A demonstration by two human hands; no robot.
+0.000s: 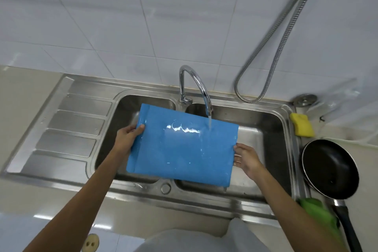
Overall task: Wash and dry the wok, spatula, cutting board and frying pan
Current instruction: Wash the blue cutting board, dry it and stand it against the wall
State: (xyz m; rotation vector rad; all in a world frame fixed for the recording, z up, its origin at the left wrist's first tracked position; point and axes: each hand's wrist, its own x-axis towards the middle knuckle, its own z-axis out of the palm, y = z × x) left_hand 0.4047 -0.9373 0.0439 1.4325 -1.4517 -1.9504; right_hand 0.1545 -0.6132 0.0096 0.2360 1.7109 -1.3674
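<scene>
Left hand (127, 137): thumb (141, 128) lies flat on top of the blue cutting board (180, 149) at its left short edge. The other fingers are hidden under the board, so this is a pinch grip on that edge.

Right hand (246, 158): fingers (237, 157) are nearly straight and close together, tips against the board's right short edge. The back of the hand faces up. It's bracing the edge, not wrapped round it.

The board is held between both hands above the double sink (143, 196), spanning the divider between the two basins. Its long axis runs left-right, skewed a bit, with the left end further away and the right end nearer the person. The broad face is up and wet, with glare streaks across the middle.

The faucet (196, 82) is running. The stream (209, 120) lands on the board close to its far right corner.

Beyond the hands:
- The ribbed drainboard (71, 129) is left of the basins.
- A black frying pan (330, 170) sits on the counter just right of the sink, with its handle pointing toward the person.
- A yellow sponge (302, 125) is behind the pan, at the sink's right rim.
- A green cloth (319, 210) is just beside the pan handle.
- A metal hose (286, 37) loops down the tiled wall.
</scene>
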